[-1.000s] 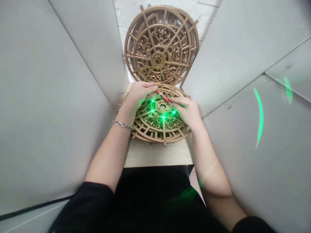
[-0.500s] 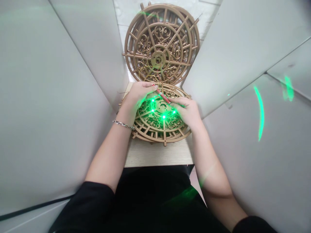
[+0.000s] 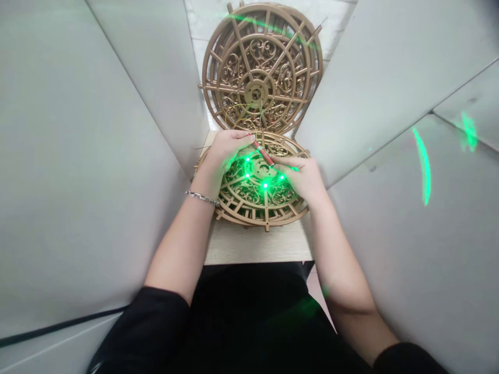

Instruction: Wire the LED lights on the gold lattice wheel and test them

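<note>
My left hand and my right hand pinch the two ends of a slim red battery stick, which looks like two batteries end to end with a pale band in the middle. It slants down to the right above a gold round openwork frame with scrollwork. Several small green lights glow around the frame's hub. Green light falls on the fingers of both hands. Where any wire ends meet the battery, my fingers hide them.
Under the frame is a pale wooden board. More gold frames are stacked behind, with thin yellow wires looping from them. Tall grey panels close in on the left, and others on the right.
The whole view has shifted slightly. Both hands keep the same hold on the battery stick, and the green lights stay lit.
</note>
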A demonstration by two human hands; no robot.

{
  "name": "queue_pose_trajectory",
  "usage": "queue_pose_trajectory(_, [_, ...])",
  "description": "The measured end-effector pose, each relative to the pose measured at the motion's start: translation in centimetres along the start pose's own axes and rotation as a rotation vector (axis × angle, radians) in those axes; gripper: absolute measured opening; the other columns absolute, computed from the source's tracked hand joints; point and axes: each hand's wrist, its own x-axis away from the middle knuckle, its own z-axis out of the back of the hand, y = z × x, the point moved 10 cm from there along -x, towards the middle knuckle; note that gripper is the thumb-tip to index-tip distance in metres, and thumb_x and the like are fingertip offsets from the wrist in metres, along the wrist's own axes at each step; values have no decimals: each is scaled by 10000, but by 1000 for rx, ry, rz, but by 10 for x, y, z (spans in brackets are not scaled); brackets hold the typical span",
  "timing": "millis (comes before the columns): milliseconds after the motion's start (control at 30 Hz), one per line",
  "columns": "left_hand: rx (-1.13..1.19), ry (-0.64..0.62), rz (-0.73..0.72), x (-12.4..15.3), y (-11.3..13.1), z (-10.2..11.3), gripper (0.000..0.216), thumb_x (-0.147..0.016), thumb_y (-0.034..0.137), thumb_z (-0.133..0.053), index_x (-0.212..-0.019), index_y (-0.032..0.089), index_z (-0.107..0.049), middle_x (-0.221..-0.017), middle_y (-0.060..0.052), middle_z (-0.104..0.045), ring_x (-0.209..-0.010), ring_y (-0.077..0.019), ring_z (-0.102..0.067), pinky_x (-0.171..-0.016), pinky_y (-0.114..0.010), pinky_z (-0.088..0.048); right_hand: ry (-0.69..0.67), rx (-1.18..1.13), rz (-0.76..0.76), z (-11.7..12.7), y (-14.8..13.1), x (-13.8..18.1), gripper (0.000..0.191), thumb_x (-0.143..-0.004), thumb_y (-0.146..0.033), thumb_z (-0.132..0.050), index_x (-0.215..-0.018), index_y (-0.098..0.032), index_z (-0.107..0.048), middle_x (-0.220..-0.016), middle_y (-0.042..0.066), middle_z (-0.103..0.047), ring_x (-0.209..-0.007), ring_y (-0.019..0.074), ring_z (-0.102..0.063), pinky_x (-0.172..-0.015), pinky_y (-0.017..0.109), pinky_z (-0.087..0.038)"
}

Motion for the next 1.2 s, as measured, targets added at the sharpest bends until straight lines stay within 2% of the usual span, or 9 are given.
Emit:
queue_pose_trajectory(167, [15, -18, -13, -2, -1, 0, 83, -712, 189, -602, -710, 107, -612, -663, -5, -614, -625, -61, -589, -718, -236, -467, -8, -10, 20, 0, -1, -1, 243, -708, -229, -596, -940, -264, -660, -954, -32, -673, -935, 170, -619, -866, 355, -470])
queue_pose_trajectory(567, [57, -6, -30, -1, -1, 0, 75, -691, 177, -623, -691, 103, -607, -643, 0, -615, -592, -54, -590, -686, -222, -474, 34, 27, 61, 6, -1, -1, 225, -714, -249, -598, -928, -265, -667, -947, -30, -678, -918, 176, -625, -869, 388, -469])
queue_pose_trajectory(800, [35, 45, 12, -1, -4, 3, 63, -705, 166, -614, -710, 105, -601, -667, 0, -604, -620, -49, -589, -679, -207, -467, 38, 39, 71, 6, -2, -1, 225, -714, -245, -598, -927, -260, -668, -942, -32, -679, -913, 164, -626, -859, 350, -475])
queue_pose_trajectory(1033, [112, -116, -25, 3, 3, -11, 97, -733, 167, -575, -670, 92, -576, -638, -6, -596, -595, -50, -581, -641, -187, -456, 57, 64, 90, 7, -6, 0, 214, -720, -248, -589, -917, -265, -672, -916, -36, -686, -893, 163, -632, -832, 339, -488])
queue_pose_trajectory(1200, [119, -108, -29, 3, 2, -10, 99, -715, 183, -599, -674, 95, -582, -639, -6, -595, -573, -41, -564, -606, -176, -440, 56, 60, 105, 7, -8, 0, 214, -724, -250, -587, -920, -267, -670, -922, -37, -685, -894, 160, -631, -830, 338, -488])
